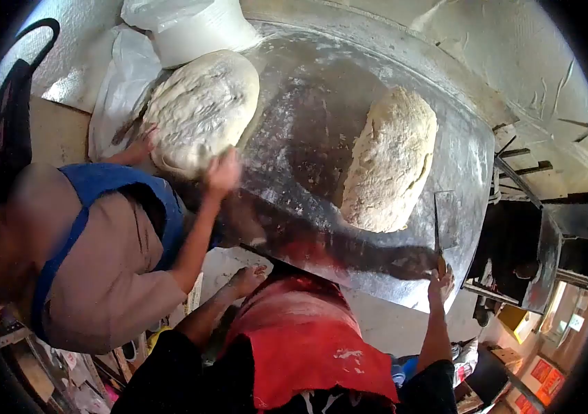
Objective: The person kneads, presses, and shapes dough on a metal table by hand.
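My right hand (440,283) is closed around the handle of a knife (437,224) at the table's near right edge. Its long thin blade points away from me over the metal surface. Beyond and to the left of the blade lies a large oblong mass of dough (392,162), rough and floury. My left hand (249,281) hangs beside my red apron, off the table's front edge, fingers loosely apart and nothing seen in them.
On the left a co-worker in a blue apron (170,214) has both hands at another big dough mass (204,110). Behind it stand a white bucket (204,31) and a plastic bag (125,83). Flour streaks the metal table (294,138). A dark metal rack (521,241) stands right.
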Demonstrator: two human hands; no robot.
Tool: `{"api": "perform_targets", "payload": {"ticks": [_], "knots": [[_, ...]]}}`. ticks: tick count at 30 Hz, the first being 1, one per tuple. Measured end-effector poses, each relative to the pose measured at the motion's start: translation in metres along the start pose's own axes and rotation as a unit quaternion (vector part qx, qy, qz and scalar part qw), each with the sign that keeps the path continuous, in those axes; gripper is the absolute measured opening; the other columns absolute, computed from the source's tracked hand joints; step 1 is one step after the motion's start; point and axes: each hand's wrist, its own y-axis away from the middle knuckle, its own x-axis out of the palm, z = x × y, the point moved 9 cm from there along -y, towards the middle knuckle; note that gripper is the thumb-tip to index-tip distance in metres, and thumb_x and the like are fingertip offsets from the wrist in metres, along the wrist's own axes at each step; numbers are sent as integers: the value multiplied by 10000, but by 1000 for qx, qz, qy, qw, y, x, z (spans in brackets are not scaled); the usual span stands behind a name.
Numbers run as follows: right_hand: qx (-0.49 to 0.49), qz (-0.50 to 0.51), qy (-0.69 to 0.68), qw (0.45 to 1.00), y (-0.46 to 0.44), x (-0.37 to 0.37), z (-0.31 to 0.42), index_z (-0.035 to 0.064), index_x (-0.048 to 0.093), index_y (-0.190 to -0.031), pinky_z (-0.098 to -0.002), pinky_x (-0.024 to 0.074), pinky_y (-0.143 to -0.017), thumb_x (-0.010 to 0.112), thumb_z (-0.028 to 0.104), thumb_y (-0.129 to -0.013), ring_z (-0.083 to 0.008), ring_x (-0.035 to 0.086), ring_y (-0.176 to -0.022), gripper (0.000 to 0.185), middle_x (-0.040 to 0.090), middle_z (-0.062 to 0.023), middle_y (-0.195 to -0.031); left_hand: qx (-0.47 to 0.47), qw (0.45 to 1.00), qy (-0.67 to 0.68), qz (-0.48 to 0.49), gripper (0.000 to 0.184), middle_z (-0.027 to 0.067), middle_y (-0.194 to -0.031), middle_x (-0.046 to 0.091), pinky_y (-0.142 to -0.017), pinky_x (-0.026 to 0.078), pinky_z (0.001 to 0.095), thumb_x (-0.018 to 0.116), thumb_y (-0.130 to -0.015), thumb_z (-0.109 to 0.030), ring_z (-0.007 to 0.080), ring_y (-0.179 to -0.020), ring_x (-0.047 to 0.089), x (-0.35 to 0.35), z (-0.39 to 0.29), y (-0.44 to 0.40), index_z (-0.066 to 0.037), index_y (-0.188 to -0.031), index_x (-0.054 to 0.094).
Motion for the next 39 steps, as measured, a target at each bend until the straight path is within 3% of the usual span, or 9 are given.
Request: {"api": "perform_targets", "payload": {"ticks": [11,15,19,23,25,28,31,36,39], "knots": [[-5,-36,-1,999,-5,12,-18,71,560,-1407,-494,451,-1000,607,240,-953,-393,582,-1154,488,575,-195,-1292,80,991,-104,9,440,178,-1264,698,-1018,490,347,569,-992,-245,252,-1184,662,31,-101,20,-6,-1360,602],[49,-11,-128,990,-15,7,-20,83,645,-1321,-497,472,-988,594,228,-937,-393,576,-1177,413,625,-194,-1264,263,962,-72,-14,437,194,-1324,654,-1033,483,330,546,-1018,-192,242,-1236,629,43,-135,-1,24,-1398,553],[-85,-77,160,980,-23,-14,36,104,665,-1301,-511,425,-1035,631,313,-955,-347,538,-1255,404,623,-152,-1328,237,971,38,-20,514,165,-1423,566,-1087,458,362,559,-1046,-134,233,-1285,568,40,-204,-6,20,-1513,406],[-233,-135,-106,957,-29,15,93,24,566,-1372,-464,516,-938,649,321,-984,-388,581,-1195,495,599,-200,-1305,373,913,72,-147,792,272,-1542,400,-1140,411,439,684,-976,-290,369,-1403,453,35,-268,-33,46,-1562,273],[-57,35,-310,948,-36,56,112,12,506,-1452,-378,503,-952,631,184,-1002,-238,552,-1216,498,541,-150,-1396,317,934,15,-163,991,297,-1593,286,-1180,353,472,751,-914,-380,411,-1460,349,40,-305,-52,71,-1578,170],[-40,160,-480,862,-17,39,213,9,316,-1565,-415,439,-1049,657,291,-999,-271,470,-1343,719,458,-144,-1504,296,942,-14,-154,1166,287,-1635,195,-1235,233,487,792,-854,-480,396,-1517,232,53,-339,-94,29,-1614,69],[-61,173,-547,817,-19,49,257,6,316,-1556,-410,444,-1043,669,328,-1000,-260,541,-1259,733,589,-141,-1339,303,946,105,-58,1297,265,-1586,289,-1184,349,454,888,-780,-278,341,-1434,375,82,-356,-129,35,-1602,-64],[-42,199,-577,791,-23,64,272,66,389,-1441,-295,468,-590,711,340,-962,-130,565,-652,638,599,-14,-839,378,911,130,-102,1166,161,-1537,364,-1131,407,416,870,-763,-162,273,-1415,378,83,-351,-140,17,-1592,69],[-37,198,-593,780,-19,54,284,63,380,-1459,-297,498,-714,717,339,-953,-128,599,-819,668,627,-26,-990,372,907,185,-75,1106,198,-1551,353,-1153,381,435,868,-754,-222,304,-1450,350,83,-359,-134,9,-1575,165]]}}
